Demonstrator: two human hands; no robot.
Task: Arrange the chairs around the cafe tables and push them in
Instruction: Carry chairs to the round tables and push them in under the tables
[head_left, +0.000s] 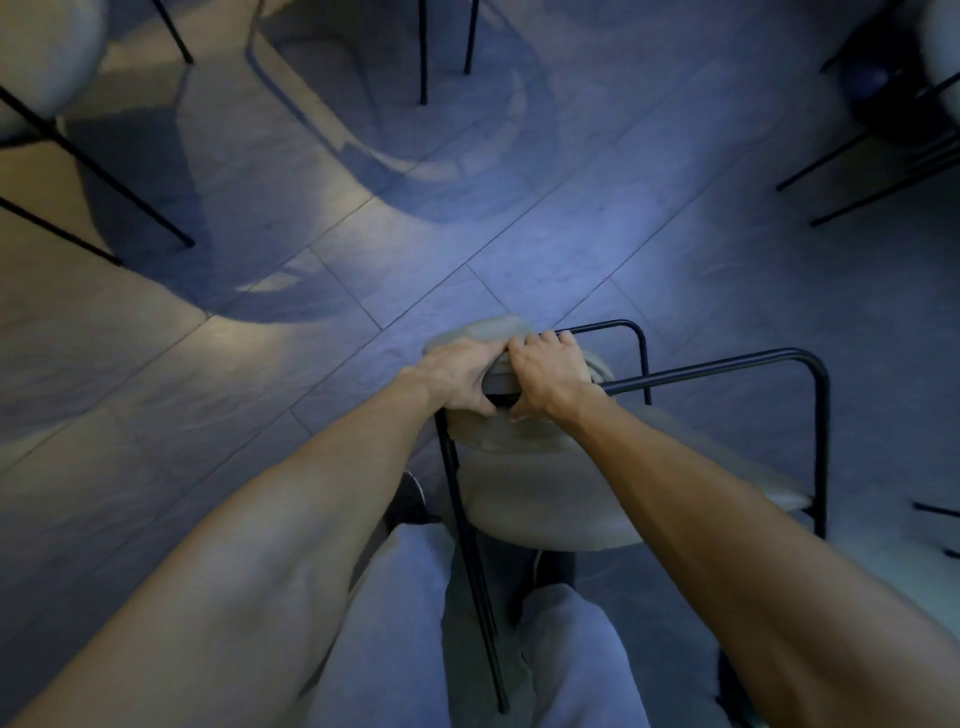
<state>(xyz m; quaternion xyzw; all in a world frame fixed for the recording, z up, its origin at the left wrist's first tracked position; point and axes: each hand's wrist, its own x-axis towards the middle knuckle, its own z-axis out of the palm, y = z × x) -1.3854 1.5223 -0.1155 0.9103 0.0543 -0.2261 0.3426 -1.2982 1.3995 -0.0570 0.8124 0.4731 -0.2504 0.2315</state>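
Observation:
A chair (540, 499) with a beige padded seat, a beige backrest and a thin black metal frame stands right in front of my legs, low in the view. Both hands grip the top of its backrest. My left hand (460, 374) wraps the left part of the pad and my right hand (548, 371) wraps the right part, side by side and nearly touching. The chair's black armrest loops stick out to the right. Its legs are partly hidden behind my trousers.
Grey tiled floor spreads ahead. Another beige chair (47, 57) with black legs stands at the upper left. Black legs (423, 52) rise at the top centre, and a dark chair (893, 104) sits at the upper right. Open floor lies between them.

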